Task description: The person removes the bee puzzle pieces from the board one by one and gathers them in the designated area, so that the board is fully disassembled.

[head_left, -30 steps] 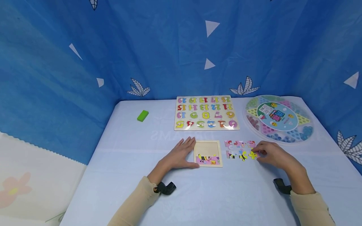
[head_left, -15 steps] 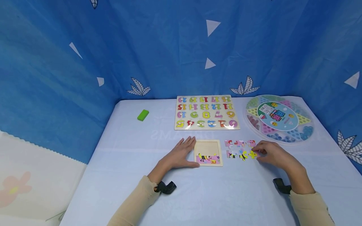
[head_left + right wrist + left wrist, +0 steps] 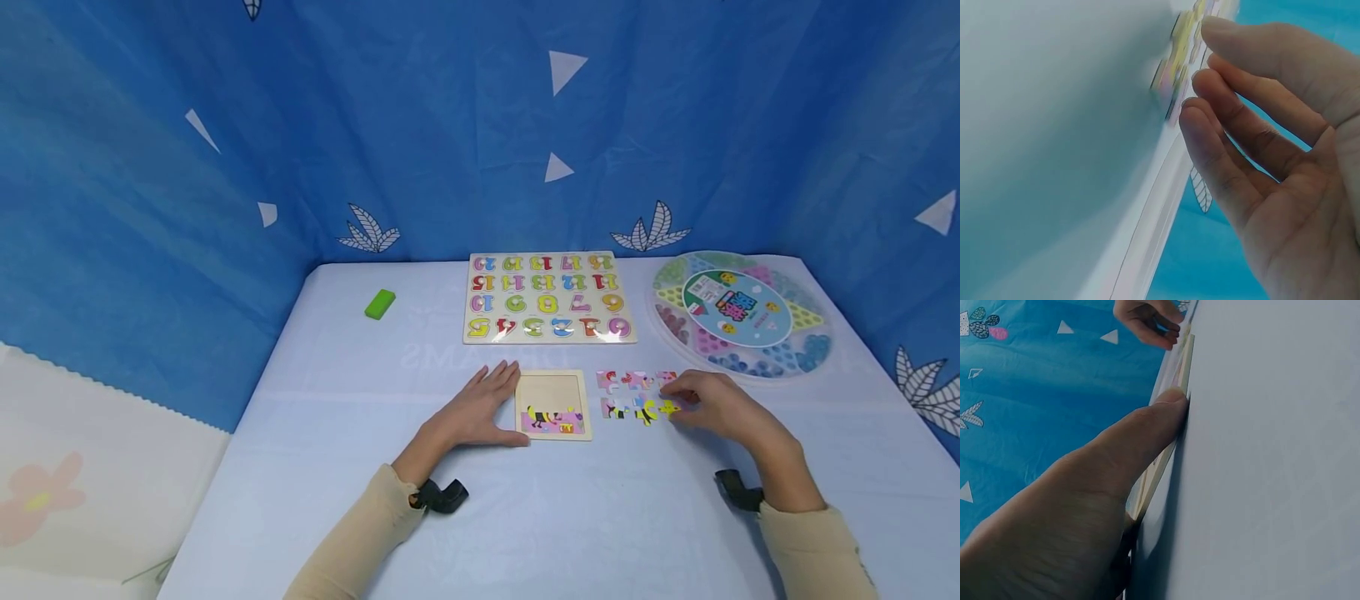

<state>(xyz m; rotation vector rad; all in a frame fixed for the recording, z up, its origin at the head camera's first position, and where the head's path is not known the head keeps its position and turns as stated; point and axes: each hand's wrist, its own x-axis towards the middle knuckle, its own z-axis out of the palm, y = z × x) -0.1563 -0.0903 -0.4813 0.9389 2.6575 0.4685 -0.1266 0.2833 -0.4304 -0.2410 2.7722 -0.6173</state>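
Observation:
My left hand (image 3: 480,410) rests with spread fingers at the left side of a small wooden puzzle tray (image 3: 550,390). The thumb lies against the tray's near edge, as the left wrist view also shows. A finished-looking strip with a bee picture (image 3: 552,421) fills the tray's lower part; bare wood shows above it. To the right lie two rows of jigsaw pieces (image 3: 617,409), pink, yellow and black. Over their right end hovers my right hand (image 3: 720,410), fingers loosely bent. In the right wrist view its thumb and fingertips stand apart beside the pieces (image 3: 1175,69), gripping nothing visible.
A number puzzle board (image 3: 550,298) lies behind the tray. At the back right is a round clear bead box (image 3: 738,312). A green block (image 3: 380,304) sits at the back left. Blue patterned cloth (image 3: 480,133) hangs behind the white table.
My right hand has shifted slightly left over the pieces, now covering part of the upper right piece. My left hand stays at the tray.

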